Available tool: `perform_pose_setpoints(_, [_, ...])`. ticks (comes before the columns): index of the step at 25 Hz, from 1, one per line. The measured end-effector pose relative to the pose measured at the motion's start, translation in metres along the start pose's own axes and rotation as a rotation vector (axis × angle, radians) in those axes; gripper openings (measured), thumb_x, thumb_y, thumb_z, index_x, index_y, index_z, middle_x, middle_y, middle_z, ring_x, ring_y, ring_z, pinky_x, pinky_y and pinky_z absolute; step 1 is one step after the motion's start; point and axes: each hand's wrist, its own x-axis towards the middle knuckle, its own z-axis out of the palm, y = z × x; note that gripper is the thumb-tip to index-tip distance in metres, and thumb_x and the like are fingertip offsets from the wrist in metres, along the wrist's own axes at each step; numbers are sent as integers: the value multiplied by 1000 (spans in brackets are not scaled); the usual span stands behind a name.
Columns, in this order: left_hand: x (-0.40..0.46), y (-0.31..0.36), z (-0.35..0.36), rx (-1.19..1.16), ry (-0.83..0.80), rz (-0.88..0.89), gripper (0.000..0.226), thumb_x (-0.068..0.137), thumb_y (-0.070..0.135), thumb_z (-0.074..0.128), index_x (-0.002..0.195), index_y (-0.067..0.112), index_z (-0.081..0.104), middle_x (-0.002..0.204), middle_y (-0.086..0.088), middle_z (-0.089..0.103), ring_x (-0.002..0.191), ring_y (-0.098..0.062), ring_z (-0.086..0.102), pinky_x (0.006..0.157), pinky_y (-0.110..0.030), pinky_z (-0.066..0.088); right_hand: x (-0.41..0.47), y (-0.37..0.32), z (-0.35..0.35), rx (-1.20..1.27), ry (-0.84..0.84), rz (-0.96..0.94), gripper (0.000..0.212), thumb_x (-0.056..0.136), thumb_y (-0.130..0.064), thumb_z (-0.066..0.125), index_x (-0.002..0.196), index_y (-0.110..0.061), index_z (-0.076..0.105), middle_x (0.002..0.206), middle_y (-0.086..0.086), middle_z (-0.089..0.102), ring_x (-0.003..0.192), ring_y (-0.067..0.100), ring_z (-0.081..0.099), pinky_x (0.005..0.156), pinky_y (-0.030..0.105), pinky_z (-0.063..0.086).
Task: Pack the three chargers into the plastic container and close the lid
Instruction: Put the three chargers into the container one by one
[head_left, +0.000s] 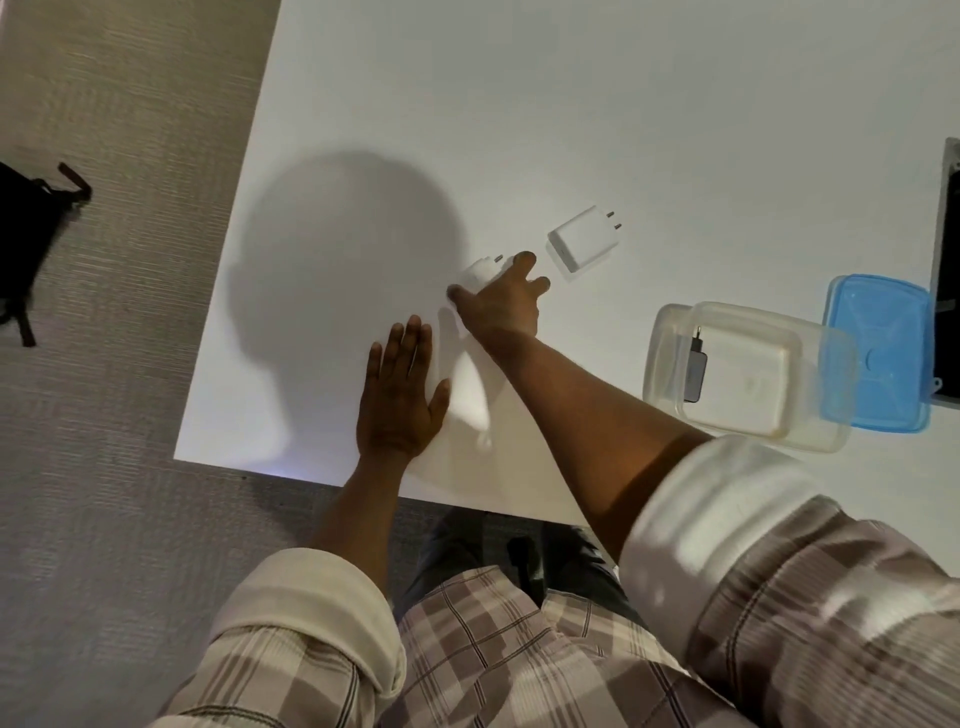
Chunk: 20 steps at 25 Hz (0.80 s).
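A small white charger is being gripped on the white table by the right hand: the thumb sits on its near-left corner, the fingers curl over its right side, and its pins point far-right. Whether it is lifted off the surface cannot be told. The left hand is laid flat and released on the table near the front edge, holding nothing.

A larger white charger lies just right of the gripped one. 1 dark charger is already inside the clear container at the right, and the blue lid rests against the container's right side. So 2 chargers remain to be packed.

The chargers are judged light, rigid and smooth-shelled, so somewhat slippery. A pinch across the flat sides of the body, away from the pins, is advised.
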Motion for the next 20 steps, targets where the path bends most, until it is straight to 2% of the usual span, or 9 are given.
perform_pose_setpoints(4, [1,-1,1,-16,-6,-8,71,101,48,35,159,13,13,168,-7,12,156,-24,8,127,-46,10,6,-10,16,-111,34,-22,74,78,-42,73,133,-17,30,133,15,37,108,41,57,73,36,42])
perform_pose_setpoints(11, [0,-1,0,-3,-4,-4,71,101,47,33,159,13,11,168,-7,9,156,-23,4,127,-45,8,8,0,11,-297,19,-165,62,76,-17,69,128,-16,35,127,15,39,98,39,59,65,35,42])
perform_pose_setpoints(15, [0,-1,1,2,-3,-1,71,101,47,31,159,14,9,169,-6,6,156,-23,3,127,-46,9,0,24,-6,-423,-15,-280,58,77,-12,66,127,-16,36,121,17,42,93,37,56,62,36,44])
perform_pose_setpoints(20, [3,6,0,60,-25,-16,73,100,50,28,159,14,5,169,-9,2,156,-27,0,126,-51,10,-8,67,-35,-477,-29,-305,48,75,-11,59,117,-15,36,114,15,41,81,37,56,60,35,44])
